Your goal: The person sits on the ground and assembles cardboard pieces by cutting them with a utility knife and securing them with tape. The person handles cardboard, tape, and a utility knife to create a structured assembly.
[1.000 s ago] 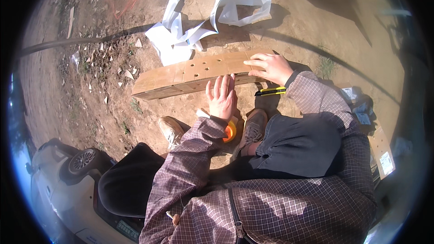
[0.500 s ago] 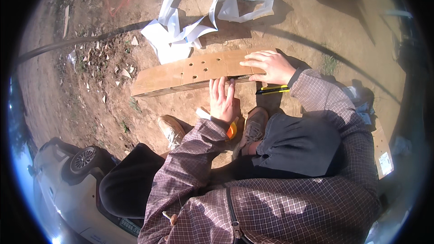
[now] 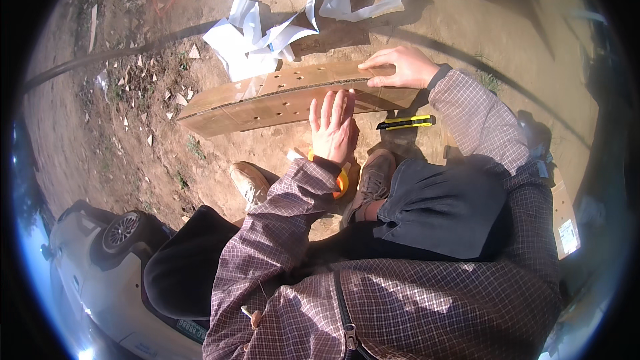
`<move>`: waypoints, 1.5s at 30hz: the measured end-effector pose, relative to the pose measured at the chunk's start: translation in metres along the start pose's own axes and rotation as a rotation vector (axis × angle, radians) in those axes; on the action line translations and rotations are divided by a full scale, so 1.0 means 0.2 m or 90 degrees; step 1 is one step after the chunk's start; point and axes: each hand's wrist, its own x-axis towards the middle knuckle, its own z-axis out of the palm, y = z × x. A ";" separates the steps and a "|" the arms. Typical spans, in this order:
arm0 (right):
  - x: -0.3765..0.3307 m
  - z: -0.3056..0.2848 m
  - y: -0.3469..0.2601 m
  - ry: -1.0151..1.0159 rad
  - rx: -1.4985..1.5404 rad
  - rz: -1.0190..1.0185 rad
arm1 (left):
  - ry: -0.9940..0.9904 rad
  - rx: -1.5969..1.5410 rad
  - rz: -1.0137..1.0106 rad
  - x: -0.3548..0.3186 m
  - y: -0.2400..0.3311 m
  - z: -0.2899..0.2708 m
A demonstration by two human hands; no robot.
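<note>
A long brown cardboard box (image 3: 257,112) with small punched holes lies across the ground in front of me. Its top and near side both show, with a dark seam between them. My left hand (image 3: 333,130) is open, its stretched fingers pressed against the near side. At the right end, my right hand (image 3: 407,67) grips the top, thumb on the near part and fingers toward the far edge; some fingers are hidden. A yellow and black utility knife (image 3: 405,122) lies just below that end. Partly behind my left wrist is an orange ring-shaped thing (image 3: 342,183).
White sheet strips (image 3: 250,40) lie beyond the box. Pale fragments (image 3: 180,99) litter the dirt at left. My shoes (image 3: 377,177) are close below the box. A silver car (image 3: 87,260) stands at lower left, and a cardboard piece (image 3: 564,220) lies at right.
The box has tilted so that its near side now faces up into view. My right hand has moved slightly up and changed from lying flat to gripping. The whole knife now shows.
</note>
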 end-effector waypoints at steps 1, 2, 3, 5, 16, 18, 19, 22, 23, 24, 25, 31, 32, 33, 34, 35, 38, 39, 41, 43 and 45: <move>0.00 0.00 0.01 -0.011 0.000 0.011 | 0.007 -0.027 -0.019 0.02 0.03 -0.02; 0.01 -0.01 0.03 -0.010 0.005 0.013 | 0.032 -0.017 -0.020 0.06 0.05 -0.03; 0.01 -0.02 0.04 -0.009 0.010 0.016 | 0.056 -0.008 -0.020 0.09 0.05 -0.03; 0.01 -0.01 0.03 -0.001 0.024 0.013 | 0.087 0.036 -0.006 0.11 0.04 -0.02; -0.05 -0.01 0.02 0.038 0.028 0.002 | 0.175 -0.033 0.000 0.26 0.12 -0.07; -0.08 0.09 0.00 0.081 -0.047 -0.037 | 0.105 -0.030 -0.010 0.16 0.12 -0.04; -0.11 0.13 -0.02 0.101 -0.091 -0.040 | 0.131 -0.042 0.008 0.13 0.11 -0.05; -0.10 0.12 -0.04 0.092 -0.093 -0.025 | 0.074 -0.099 0.005 0.11 0.09 -0.06; -0.09 0.11 -0.05 0.076 -0.087 -0.022 | 0.063 -0.094 -0.005 0.11 0.09 -0.07; -0.06 0.09 -0.04 0.029 -0.046 -0.049 | 0.053 -0.088 -0.016 0.09 0.10 -0.08; -0.01 0.04 -0.02 -0.001 0.039 -0.055 | 0.046 -0.084 -0.022 0.10 0.11 -0.09; 0.47 -0.32 0.19 0.650 -0.262 -0.027 | 0.052 -0.124 0.002 0.14 0.09 -0.12; 0.49 -0.34 0.32 0.612 -0.299 0.001 | 0.053 -0.146 0.010 0.15 0.10 -0.12; 0.47 -0.35 0.47 0.571 -0.335 0.031 | 0.053 -0.170 0.019 0.17 0.12 -0.12; 0.50 -0.35 0.46 0.530 -0.355 0.048 | 0.053 -0.200 -0.016 0.16 0.12 -0.19; 0.50 -0.35 0.46 0.452 -0.270 0.113 | 0.039 -0.197 -0.034 0.14 0.10 -0.21; 0.38 -0.30 0.38 0.699 -0.256 -0.005 | 0.003 -0.171 -0.062 0.11 0.08 -0.26; 0.33 -0.30 0.33 0.742 -0.204 -0.022 | 0.014 -0.161 -0.075 0.10 0.08 -0.27; 0.17 -0.33 0.22 0.818 -0.112 -0.050 | 0.033 -0.016 0.035 0.11 0.06 -0.33; 0.06 -0.32 0.17 0.860 -0.064 -0.021 | 0.066 -0.070 0.024 0.19 0.10 -0.37; -0.02 -0.33 0.13 0.892 -0.006 -0.011 | 0.101 -0.233 -0.036 0.33 0.08 -0.41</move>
